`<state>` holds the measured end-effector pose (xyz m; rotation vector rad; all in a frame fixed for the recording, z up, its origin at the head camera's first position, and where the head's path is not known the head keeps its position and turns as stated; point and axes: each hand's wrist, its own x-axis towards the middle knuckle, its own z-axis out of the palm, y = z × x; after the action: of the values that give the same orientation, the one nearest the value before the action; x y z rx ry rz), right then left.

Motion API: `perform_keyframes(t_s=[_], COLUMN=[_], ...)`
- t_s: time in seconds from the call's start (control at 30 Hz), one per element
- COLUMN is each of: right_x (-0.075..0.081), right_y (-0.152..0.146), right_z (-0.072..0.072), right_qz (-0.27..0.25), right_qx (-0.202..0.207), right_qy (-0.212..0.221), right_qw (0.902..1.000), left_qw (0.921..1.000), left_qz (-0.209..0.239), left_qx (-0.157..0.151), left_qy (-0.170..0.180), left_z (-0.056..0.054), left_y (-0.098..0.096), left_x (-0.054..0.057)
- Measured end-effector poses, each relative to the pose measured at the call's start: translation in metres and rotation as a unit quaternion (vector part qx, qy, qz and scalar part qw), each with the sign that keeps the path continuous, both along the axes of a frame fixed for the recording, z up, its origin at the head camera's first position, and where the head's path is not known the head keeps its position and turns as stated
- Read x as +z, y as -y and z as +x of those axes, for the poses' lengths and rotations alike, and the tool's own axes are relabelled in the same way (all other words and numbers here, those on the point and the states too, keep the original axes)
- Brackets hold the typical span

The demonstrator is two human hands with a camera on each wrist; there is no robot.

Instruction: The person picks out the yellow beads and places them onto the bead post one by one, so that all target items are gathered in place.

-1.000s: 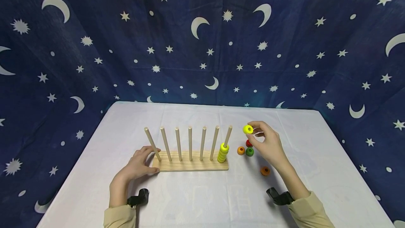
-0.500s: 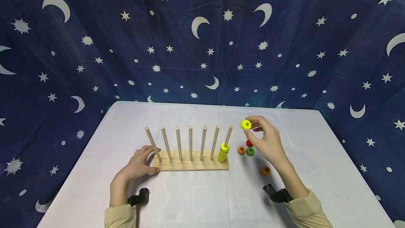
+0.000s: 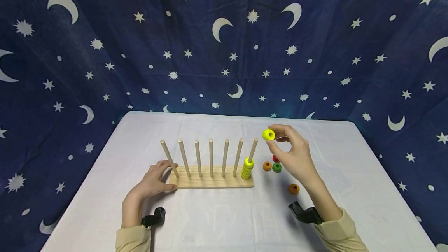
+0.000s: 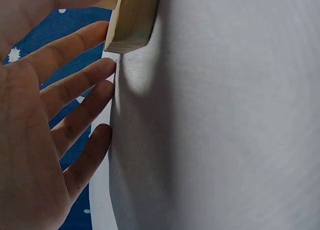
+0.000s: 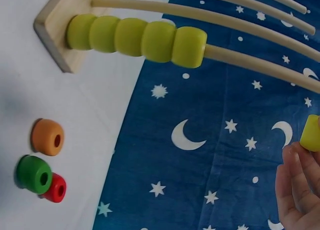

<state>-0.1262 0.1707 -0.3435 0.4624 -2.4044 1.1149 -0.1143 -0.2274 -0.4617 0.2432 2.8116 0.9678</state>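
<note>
My right hand (image 3: 294, 154) pinches a yellow bead (image 3: 268, 134) between thumb and fingertips, raised off the table, its hole facing right. The bead is to the right of the rightmost peg's top, a small gap apart. On that peg (image 5: 260, 64) of the wooden peg rack sits a stack of several yellow beads (image 3: 247, 168) reaching down to the base. The other upright pegs (image 3: 211, 154) are bare. My left hand (image 3: 152, 182) holds the left end of the rack's base (image 3: 210, 182), thumb at the front corner, fingers at the back; the other fingers spread (image 4: 75, 94).
To the right of the rack lie an orange bead (image 3: 267, 166), a green bead (image 3: 277, 167) and a red bead (image 3: 275, 158), partly hidden by the others. Another orange bead (image 3: 294, 188) lies nearer the front. A dark blue star-patterned cloth (image 3: 224, 49) hangs behind the white table (image 3: 210, 221).
My right hand has moved up and to the left with the yellow bead, closer to the rightmost peg's top. The left hand and the rack stay in place.
</note>
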Motion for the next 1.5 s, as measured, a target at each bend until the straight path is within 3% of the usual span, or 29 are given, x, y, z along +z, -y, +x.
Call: perform_keyframes(t_s=[0.6,1.5], right_x=[0.015,0.009], right_y=[0.013,0.019], right_z=[0.011,0.011], right_qz=[0.0,0.002], right_qx=[0.049,0.064], right_qy=[-0.035,-0.015], right_qw=[0.9982,0.9979], left_qw=[1.0,1.0], left_qz=[0.005,0.007], left_qx=[-0.003,-0.002], left_qy=[-0.004,-0.006], left_z=[0.0,-0.001], left_y=[0.001,0.001], left_x=[-0.001,-0.001])
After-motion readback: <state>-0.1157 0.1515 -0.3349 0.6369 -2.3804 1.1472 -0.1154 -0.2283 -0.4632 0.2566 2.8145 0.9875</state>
